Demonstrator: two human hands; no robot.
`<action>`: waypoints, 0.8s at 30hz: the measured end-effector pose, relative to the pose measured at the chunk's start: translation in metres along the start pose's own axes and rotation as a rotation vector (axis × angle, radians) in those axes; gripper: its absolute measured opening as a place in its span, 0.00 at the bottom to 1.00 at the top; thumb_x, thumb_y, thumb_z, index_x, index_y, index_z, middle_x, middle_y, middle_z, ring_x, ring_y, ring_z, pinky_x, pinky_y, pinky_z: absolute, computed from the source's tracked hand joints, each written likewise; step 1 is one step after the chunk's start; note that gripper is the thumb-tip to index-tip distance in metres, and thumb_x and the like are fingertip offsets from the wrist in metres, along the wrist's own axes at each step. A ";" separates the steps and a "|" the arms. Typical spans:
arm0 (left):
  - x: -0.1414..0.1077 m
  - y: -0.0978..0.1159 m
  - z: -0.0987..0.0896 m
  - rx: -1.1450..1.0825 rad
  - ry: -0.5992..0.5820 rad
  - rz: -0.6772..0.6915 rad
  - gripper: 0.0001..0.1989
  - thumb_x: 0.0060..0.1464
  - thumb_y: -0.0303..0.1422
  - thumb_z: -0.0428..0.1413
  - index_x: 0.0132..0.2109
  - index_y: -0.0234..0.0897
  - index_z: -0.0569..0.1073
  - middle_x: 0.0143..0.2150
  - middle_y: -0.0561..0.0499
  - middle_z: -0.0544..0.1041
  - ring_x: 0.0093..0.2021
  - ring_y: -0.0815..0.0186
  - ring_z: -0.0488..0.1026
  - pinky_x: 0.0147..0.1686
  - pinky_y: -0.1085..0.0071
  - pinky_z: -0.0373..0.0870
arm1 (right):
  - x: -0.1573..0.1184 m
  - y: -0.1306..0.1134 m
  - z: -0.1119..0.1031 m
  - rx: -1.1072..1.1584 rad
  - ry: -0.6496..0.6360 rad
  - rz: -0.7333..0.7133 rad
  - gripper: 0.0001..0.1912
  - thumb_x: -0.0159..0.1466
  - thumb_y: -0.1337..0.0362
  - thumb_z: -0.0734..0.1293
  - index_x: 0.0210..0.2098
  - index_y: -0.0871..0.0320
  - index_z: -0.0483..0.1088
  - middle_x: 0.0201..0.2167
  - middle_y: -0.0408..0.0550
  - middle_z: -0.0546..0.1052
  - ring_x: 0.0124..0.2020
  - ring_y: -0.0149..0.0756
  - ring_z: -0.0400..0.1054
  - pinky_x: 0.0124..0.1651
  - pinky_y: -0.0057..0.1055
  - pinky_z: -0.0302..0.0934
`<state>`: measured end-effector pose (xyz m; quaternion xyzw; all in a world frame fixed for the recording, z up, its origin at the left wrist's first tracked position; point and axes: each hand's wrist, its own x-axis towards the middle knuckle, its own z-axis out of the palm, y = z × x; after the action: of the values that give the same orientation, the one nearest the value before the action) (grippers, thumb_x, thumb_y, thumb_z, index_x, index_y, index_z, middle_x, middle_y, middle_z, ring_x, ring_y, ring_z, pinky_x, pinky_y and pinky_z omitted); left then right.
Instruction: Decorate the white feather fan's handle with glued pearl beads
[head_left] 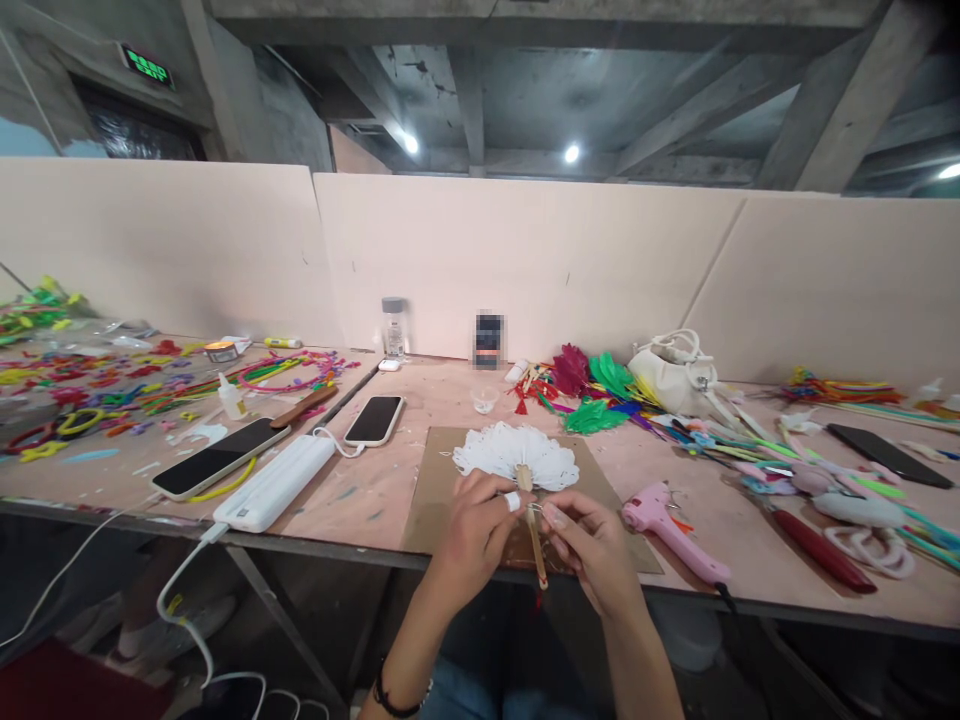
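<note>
A white fan (pixel 517 452) with scalloped edges lies spread on a brown cardboard sheet (pixel 435 475). Its wooden handle (pixel 536 545) points toward me, with a bit of red at the lower end. My left hand (pixel 472 520) is closed at the top of the handle, fingers bent over it; a white wrap circles one finger. Beside it on the right, my right hand (pixel 589 540) pinches a thin pale strand close to the handle. The fingertips of both hands almost meet. How the strand runs between them is too small to tell.
A pink glue gun (pixel 671 530) lies right of the cardboard. Left are a phone (pixel 375 420) and a white power bank (pixel 274 485) with cables. Coloured feathers (pixel 600 385), a white bag (pixel 671 375) and a small clear cup (pixel 484 400) stand behind. Red-handled pliers (pixel 821 550) lie far right.
</note>
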<state>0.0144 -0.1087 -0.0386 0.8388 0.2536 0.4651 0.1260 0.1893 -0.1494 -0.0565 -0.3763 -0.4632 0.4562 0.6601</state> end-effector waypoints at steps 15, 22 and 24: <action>0.002 0.001 -0.002 -0.265 0.054 -0.156 0.14 0.69 0.36 0.55 0.39 0.39 0.83 0.37 0.47 0.85 0.39 0.59 0.79 0.43 0.65 0.69 | -0.004 -0.007 -0.020 -0.158 0.193 -0.146 0.18 0.62 0.49 0.77 0.36 0.58 0.78 0.23 0.43 0.70 0.21 0.31 0.61 0.22 0.24 0.54; -0.001 -0.004 -0.004 -0.391 0.078 -0.302 0.16 0.67 0.39 0.57 0.36 0.37 0.84 0.38 0.46 0.85 0.37 0.60 0.80 0.37 0.69 0.74 | -0.018 -0.050 -0.121 -1.415 0.438 -0.235 0.29 0.56 0.46 0.67 0.46 0.62 0.80 0.42 0.66 0.79 0.47 0.65 0.71 0.47 0.52 0.65; -0.002 -0.007 -0.002 -0.438 0.077 -0.333 0.16 0.67 0.41 0.57 0.38 0.37 0.84 0.40 0.45 0.85 0.38 0.60 0.80 0.35 0.70 0.76 | -0.014 -0.047 -0.142 -1.525 0.389 -0.065 0.27 0.54 0.48 0.69 0.44 0.61 0.81 0.41 0.68 0.79 0.46 0.67 0.72 0.42 0.49 0.66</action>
<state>0.0095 -0.1042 -0.0416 0.7201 0.2861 0.5130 0.3693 0.3345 -0.1876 -0.0584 -0.7845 -0.5355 -0.0810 0.3021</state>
